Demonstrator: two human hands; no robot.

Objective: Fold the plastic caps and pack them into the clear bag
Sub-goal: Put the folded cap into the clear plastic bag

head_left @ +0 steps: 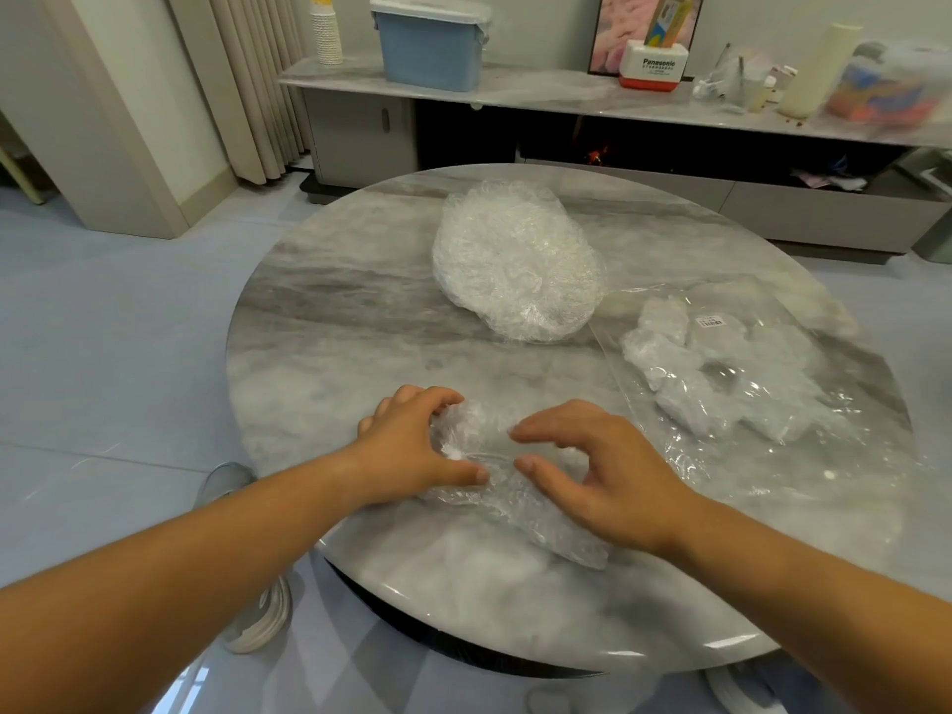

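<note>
Down at the near edge, one crumpled plastic cap (520, 502) lies on the round marble table (335, 311), a see-through strip running from the left hand toward the table's rim. The left hand (412, 445) has it: fingers curled over the bunched end, thumb pinning the film from the near side. The right hand (592, 471) arches over the middle of the cap, thumb and forefinger spread apart, thumb tip down on the plastic, clamping nothing. The two thumbs sit just beside each other. Further back, near the table's centre, a puffy stack of unfolded caps (515, 260) sits well apart from the hands. Off to the right the clear bag (772, 456) lies flat on the tabletop, a small label showing on it, with folded caps (669, 363) bunched inside. The tabletop is glossy grey-and-white marble, catching light along its near edge. Below it, pale blue-grey floor tiles (103, 353) and a grey and white sneaker (262, 615) by the table's base. Against the far wall runs a low cabinet (515, 90) with a marble top, carrying a blue lidded storage box (430, 49), a stack of paper cups (327, 36) and a red and white Panasonic box (651, 67); more clutter at its right end is too blurred to name. Beige curtains (247, 79) hang at the left.
</note>
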